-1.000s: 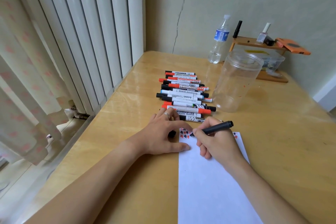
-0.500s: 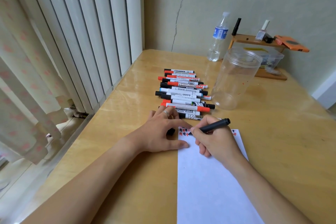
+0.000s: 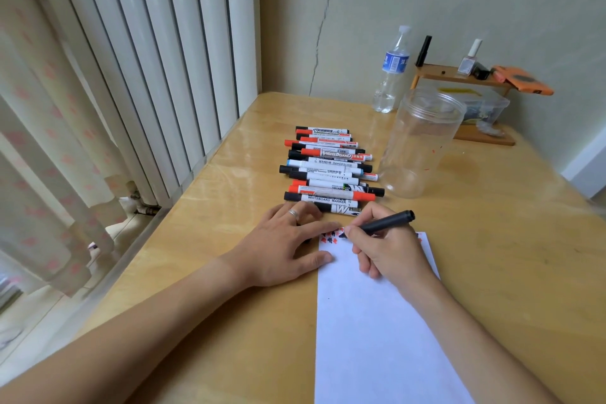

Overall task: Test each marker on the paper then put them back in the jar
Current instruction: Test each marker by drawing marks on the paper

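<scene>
A white sheet of paper [image 3: 377,321] lies on the wooden table, with small red and black marks along its top edge. My right hand [image 3: 390,249] grips a black marker [image 3: 383,223], its tip on the paper by those marks. My left hand [image 3: 288,246] rests flat on the table, fingertips holding the paper's top left corner; a small black cap shows under its fingers. Beyond the hands lies a row of several whiteboard markers [image 3: 331,167] with red, black and blue caps. An empty clear plastic jar [image 3: 423,144] stands to the right of the row.
A water bottle [image 3: 392,72] stands at the back by the wall. A small wooden shelf [image 3: 459,75] holds little bottles and an orange object, with a clear box beneath. White vertical blinds and a curtain run along the table's left edge.
The marker tip has shifted slightly along the top of the paper; the view has moved a little. My left hand keeps its place.
</scene>
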A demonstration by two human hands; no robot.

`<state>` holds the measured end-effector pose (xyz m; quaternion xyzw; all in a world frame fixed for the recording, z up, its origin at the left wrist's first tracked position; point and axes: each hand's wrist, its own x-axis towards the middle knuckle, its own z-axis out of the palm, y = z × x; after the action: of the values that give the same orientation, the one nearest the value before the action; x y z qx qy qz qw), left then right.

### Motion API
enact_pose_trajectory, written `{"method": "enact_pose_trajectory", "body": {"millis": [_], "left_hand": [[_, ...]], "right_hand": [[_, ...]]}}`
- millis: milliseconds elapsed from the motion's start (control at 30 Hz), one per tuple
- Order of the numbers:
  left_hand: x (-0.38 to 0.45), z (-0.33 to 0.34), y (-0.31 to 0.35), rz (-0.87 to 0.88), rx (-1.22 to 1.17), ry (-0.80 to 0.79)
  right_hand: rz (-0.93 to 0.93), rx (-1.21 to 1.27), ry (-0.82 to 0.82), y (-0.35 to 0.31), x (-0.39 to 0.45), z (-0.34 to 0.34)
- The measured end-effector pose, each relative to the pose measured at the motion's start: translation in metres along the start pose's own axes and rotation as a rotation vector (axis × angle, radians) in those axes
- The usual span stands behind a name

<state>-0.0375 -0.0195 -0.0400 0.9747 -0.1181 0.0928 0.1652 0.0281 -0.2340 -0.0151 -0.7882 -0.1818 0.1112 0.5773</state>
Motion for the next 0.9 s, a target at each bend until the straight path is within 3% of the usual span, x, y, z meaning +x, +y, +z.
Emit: {"method": "enact_pose_trajectory", "body": {"millis": [467,633,900], "left_hand": [[-0.002,-0.004,0.004,0.009,-0.038,0.008],[-0.003,-0.007,0.004,-0.019,-0.227,0.082],[-0.004,-0.011,0.002,0.011,-0.299,0.246]], "right_hand": [[0.002,-0.027,0.010,-0.001,-0.003,0.001],[0.009,-0.011,-0.005,-0.002,-0.005,0.000],[-0.137,0.200,-0.114,-0.006,-0.010,-0.004]]}}
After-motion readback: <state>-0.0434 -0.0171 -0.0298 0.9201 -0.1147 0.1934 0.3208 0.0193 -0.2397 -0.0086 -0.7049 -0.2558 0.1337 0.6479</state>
